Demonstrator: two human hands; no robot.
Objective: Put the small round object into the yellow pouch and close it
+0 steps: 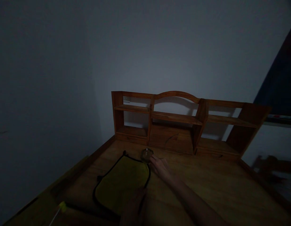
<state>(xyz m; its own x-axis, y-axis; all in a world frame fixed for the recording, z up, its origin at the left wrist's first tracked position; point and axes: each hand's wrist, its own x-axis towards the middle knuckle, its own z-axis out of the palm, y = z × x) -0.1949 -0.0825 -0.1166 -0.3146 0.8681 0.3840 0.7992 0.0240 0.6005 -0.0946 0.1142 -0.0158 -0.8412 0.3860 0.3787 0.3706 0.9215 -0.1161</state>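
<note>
A small round glass dish (146,154) is at the far side of the wooden desk, by the upper right corner of a flat yellow-green bag (123,180) with black edging. My right hand (159,166) reaches in from the lower right, its fingers closed at the near right rim of the dish. The dim light hides whether the dish is raised or resting. Close to me, my left hand (133,205) lies over the lower right part of the bag. It is dark and blurred, so its fingers do not show clearly.
Along the back of the desk (206,182) stands a wooden shelf unit (175,117) against the wall. A thin white stick with a yellow tip (62,206) is at the lower left. A dark board (282,78) hangs at the right. The room is very dim.
</note>
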